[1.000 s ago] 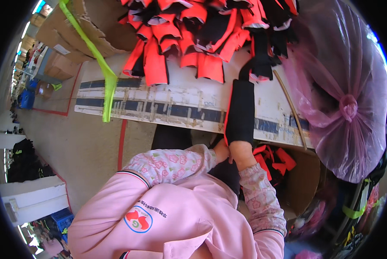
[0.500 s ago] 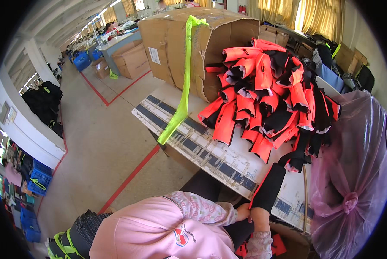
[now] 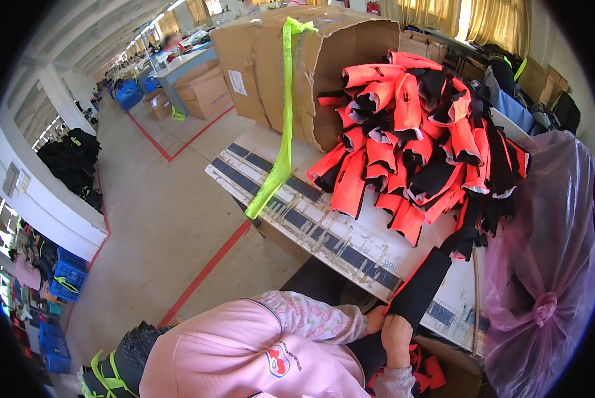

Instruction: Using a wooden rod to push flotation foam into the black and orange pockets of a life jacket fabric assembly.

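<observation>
A black fabric tube with a coral-orange edge point(image 3: 419, 286) slants from my hands toward the pile, over the table's near edge. My right hand point(image 3: 396, 337) is closed at its lower end, the fingertips partly hidden by the cloth. Beside it my left hand point(image 3: 375, 320) also grips that end, its fingers mostly hidden behind the right hand. Beyond them a large heap of coral-and-black fabric tubes point(image 3: 403, 109) lies on the white table point(image 3: 350, 255). The held tube's far end reaches close to the heap's lowest pieces.
A big open cardboard box point(image 3: 264, 79) lies on its side behind the heap, a neon-yellow strip point(image 3: 286, 139) hanging over it. A tied pink plastic bag point(image 3: 543, 265) stands at the right. More coral pieces point(image 3: 431, 373) sit in a carton point(image 3: 460, 361) below the table.
The tube has shifted slightly up and right at its far end and leans more. More of my right hand shows below its lower end. The whole view has shifted a little.
</observation>
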The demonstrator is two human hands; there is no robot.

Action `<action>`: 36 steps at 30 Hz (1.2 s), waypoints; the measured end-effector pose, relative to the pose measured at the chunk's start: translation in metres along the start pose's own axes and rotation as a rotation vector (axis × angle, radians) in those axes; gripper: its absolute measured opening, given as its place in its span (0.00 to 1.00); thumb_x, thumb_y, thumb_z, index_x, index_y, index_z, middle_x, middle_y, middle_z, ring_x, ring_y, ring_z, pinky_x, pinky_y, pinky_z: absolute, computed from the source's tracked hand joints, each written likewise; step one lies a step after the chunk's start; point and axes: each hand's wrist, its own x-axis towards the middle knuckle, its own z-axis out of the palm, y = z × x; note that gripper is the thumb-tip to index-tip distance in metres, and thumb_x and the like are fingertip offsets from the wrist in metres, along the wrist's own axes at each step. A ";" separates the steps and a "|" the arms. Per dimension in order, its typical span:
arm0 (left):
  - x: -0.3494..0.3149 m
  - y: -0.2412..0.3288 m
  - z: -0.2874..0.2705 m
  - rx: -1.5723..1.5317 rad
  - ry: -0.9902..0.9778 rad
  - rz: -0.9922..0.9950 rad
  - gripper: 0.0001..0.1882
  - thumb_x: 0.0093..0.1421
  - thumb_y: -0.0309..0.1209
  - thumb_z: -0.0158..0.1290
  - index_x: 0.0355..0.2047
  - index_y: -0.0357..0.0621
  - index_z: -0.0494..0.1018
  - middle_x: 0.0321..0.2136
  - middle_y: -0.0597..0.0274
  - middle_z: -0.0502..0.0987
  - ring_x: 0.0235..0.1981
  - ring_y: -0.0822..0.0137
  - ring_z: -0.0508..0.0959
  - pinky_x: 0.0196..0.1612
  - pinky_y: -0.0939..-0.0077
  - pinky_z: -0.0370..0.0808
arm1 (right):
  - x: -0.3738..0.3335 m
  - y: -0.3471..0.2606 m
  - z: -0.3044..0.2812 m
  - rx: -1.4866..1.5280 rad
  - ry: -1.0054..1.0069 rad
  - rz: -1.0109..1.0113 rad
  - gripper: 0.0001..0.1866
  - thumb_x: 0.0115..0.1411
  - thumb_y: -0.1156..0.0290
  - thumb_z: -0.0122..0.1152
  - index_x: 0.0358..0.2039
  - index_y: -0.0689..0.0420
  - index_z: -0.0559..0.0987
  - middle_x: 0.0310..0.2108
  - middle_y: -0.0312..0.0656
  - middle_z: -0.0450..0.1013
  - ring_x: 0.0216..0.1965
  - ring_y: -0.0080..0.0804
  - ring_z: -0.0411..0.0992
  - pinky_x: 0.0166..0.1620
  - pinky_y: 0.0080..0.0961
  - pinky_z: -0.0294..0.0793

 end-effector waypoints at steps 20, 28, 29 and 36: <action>-0.001 -0.003 0.011 -0.251 0.157 -0.099 0.10 0.59 0.29 0.42 0.28 0.42 0.73 0.16 0.61 0.72 0.16 0.71 0.72 0.19 0.79 0.66 | 0.015 0.009 0.020 -0.246 -0.032 0.015 0.16 0.57 0.66 0.43 0.21 0.57 0.77 0.21 0.50 0.74 0.21 0.47 0.73 0.29 0.37 0.73; -0.008 0.031 0.000 -0.354 0.020 -0.260 0.09 0.59 0.33 0.48 0.32 0.40 0.71 0.24 0.58 0.75 0.17 0.67 0.74 0.27 0.73 0.74 | -0.017 -0.039 -0.075 0.255 0.392 -0.279 0.12 0.49 0.78 0.55 0.37 0.61 0.76 0.38 0.51 0.72 0.43 0.48 0.70 0.44 0.36 0.71; -0.006 0.024 0.004 -0.365 0.071 -0.220 0.09 0.59 0.34 0.49 0.30 0.40 0.70 0.21 0.57 0.74 0.11 0.66 0.72 0.22 0.74 0.73 | -0.012 -0.043 -0.077 0.260 0.389 -0.277 0.12 0.49 0.78 0.55 0.37 0.61 0.76 0.38 0.51 0.72 0.43 0.48 0.70 0.44 0.36 0.71; -0.014 0.036 0.009 -0.325 0.172 -0.249 0.08 0.57 0.32 0.49 0.33 0.41 0.71 0.19 0.59 0.74 0.12 0.66 0.72 0.23 0.75 0.73 | 0.008 0.002 -0.021 0.032 0.304 -0.248 0.20 0.45 0.83 0.50 0.42 0.66 0.74 0.45 0.53 0.70 0.49 0.49 0.67 0.54 0.35 0.65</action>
